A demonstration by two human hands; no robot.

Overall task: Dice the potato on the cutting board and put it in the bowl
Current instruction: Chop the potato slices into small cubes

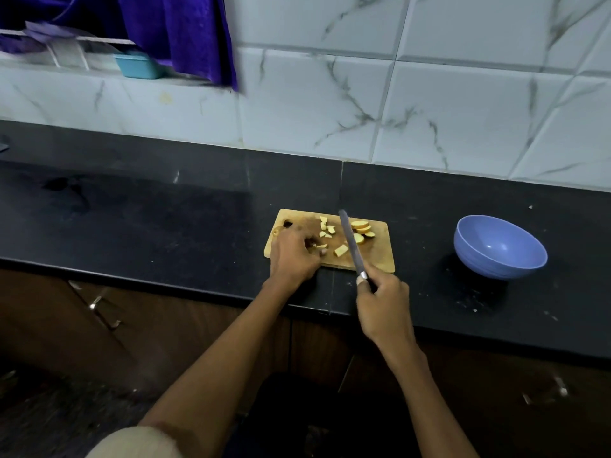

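Observation:
A small wooden cutting board (380,256) lies on the black counter. Round potato slices (361,227) are stacked at its far right, and several cut potato pieces (325,230) lie near its middle. My left hand (294,256) rests on the board's left part, its curled fingers pinching a small potato piece (320,246). My right hand (383,305) grips the handle of a long knife (350,241), whose blade lies across the board, tip pointing away. A blue bowl (499,247) sits empty to the right of the board.
The black counter (165,209) runs left to right below a tiled wall (429,94). A purple cloth (185,34) hangs at the upper left beside a teal tub (140,66). Cabinet doors with handles (102,312) lie below the counter edge.

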